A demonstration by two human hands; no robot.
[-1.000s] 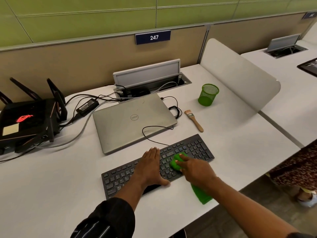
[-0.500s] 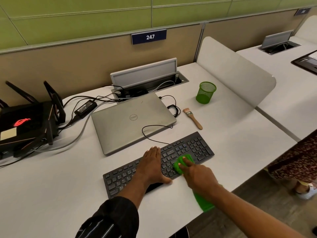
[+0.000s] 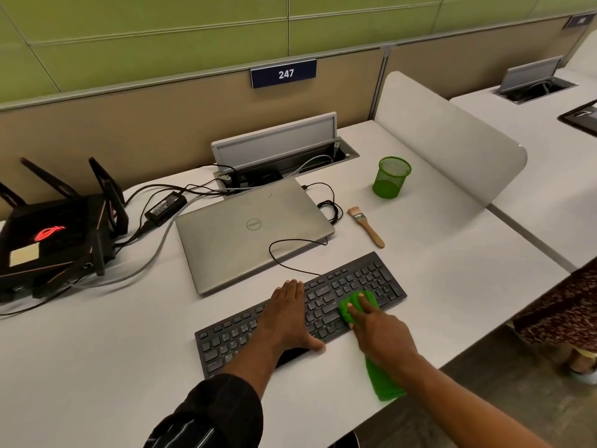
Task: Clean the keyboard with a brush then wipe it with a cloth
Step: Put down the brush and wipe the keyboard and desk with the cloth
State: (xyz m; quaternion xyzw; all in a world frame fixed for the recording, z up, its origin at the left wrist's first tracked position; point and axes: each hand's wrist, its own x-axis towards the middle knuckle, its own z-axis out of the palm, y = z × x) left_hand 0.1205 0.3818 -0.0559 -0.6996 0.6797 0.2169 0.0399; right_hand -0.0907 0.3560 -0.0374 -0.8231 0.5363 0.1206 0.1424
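Head cam: left hand (image 3: 287, 315) lies flat, fingers together, on the keyboard (image 3: 365, 276); right hand (image 3: 379, 333) presses green cloth (image 3: 346, 311) onto keys, fingers straightish.

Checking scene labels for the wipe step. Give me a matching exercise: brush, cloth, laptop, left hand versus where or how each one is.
Things:
1. brush
2. cloth
3. laptop
4. left hand

States:
A. closed, behind the keyboard
B. flat on the keys
C. lying untouched on the desk
D. bunched under the right hand

Pairs: 1-C, 2-D, 3-A, 4-B.
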